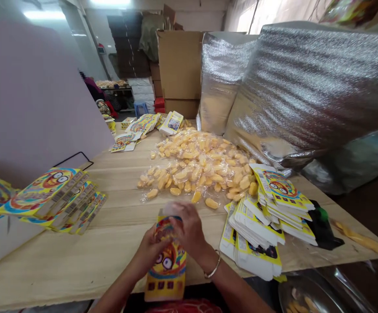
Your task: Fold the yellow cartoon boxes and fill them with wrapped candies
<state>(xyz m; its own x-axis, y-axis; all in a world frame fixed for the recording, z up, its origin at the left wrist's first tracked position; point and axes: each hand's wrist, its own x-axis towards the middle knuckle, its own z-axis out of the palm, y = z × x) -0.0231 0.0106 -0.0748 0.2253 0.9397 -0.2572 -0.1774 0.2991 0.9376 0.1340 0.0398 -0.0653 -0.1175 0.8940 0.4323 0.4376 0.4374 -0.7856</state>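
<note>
A yellow printed cardboard box with a cartoon face stands tilted at the table's front edge, close to my body. My left hand is closed around its left side, thumb across the front. Over its upper end is my right hand, fingers curled and somewhat blurred. Something whitish shows at those fingers, and I cannot tell whether it is a box flap or a clear wrapper. Just beyond the hands lies a heap of yellow pieces in clear wrappers.
Flat unfolded boxes are piled at right beside a black tape dispenser. Filled-looking boxes stand in a row at left. More cartons lie at the back. Large silver foil bags line the right side. A bowl sits below the edge.
</note>
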